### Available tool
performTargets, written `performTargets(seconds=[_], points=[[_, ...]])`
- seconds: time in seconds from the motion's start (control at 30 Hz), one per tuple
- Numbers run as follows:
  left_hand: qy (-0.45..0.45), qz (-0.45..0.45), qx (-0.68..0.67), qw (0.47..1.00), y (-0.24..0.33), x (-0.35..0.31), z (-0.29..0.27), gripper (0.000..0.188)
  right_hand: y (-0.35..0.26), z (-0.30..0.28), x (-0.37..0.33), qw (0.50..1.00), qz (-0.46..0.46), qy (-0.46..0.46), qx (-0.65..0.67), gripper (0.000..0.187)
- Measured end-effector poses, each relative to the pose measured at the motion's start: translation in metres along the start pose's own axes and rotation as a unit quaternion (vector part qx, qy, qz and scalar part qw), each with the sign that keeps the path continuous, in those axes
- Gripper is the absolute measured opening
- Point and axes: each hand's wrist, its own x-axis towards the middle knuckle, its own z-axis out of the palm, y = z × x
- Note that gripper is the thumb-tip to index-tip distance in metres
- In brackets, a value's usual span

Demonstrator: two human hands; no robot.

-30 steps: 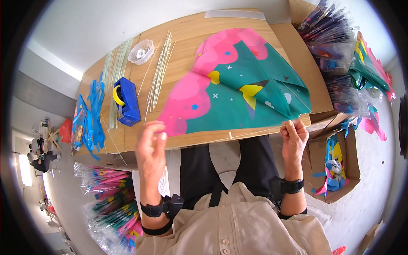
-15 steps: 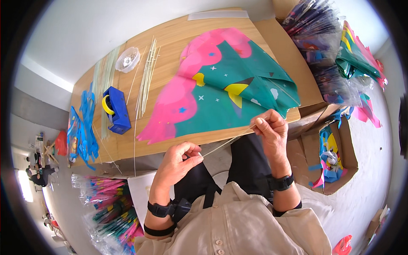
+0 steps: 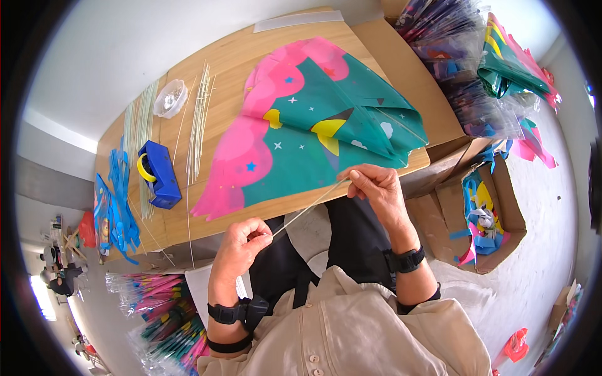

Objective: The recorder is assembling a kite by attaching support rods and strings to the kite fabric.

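Note:
Between my two hands, just off the table's front edge, runs a thin pale stick (image 3: 308, 206), slanting up to the right. My left hand (image 3: 235, 249) pinches its lower end between thumb and fingertips. Thumb and forefinger of my right hand (image 3: 376, 188) close on the upper end. Right beyond the hands, a pink and green printed sheet (image 3: 276, 172), like a kite sail, lies on the table (image 3: 235, 66). Its right part is folded over, with yellow patches, stars and small clouds showing.
A blue tape dispenser (image 3: 163, 182), a clear plastic bowl (image 3: 170, 100), loose pale sticks (image 3: 199, 125) and blue strips (image 3: 128, 213) occupy the table's left. At right stand an open cardboard box (image 3: 511, 210) of coloured scraps and bagged bundles (image 3: 433, 56). More bagged bundles (image 3: 169, 326) sit lower left.
The whole view has shifted slightly. Both hands stay on the stick, which now slants more steeply. My left hand sits lower and a bit farther from the table edge.

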Motion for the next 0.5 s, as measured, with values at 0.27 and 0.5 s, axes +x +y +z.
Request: performTargets(seconds=[0.27,0.5], points=[[0.026,-0.009,-0.059,0.998,-0.005,0.002,-0.002,0.006,0.017,-0.009,0.012,0.98,0.039,0.143,0.134,0.032],[0.077,-0.004,-0.166,0.983,0.003,0.009,0.011,0.002,0.03,0.051,-0.016,0.957,0.158,-0.064,0.235,0.018]])
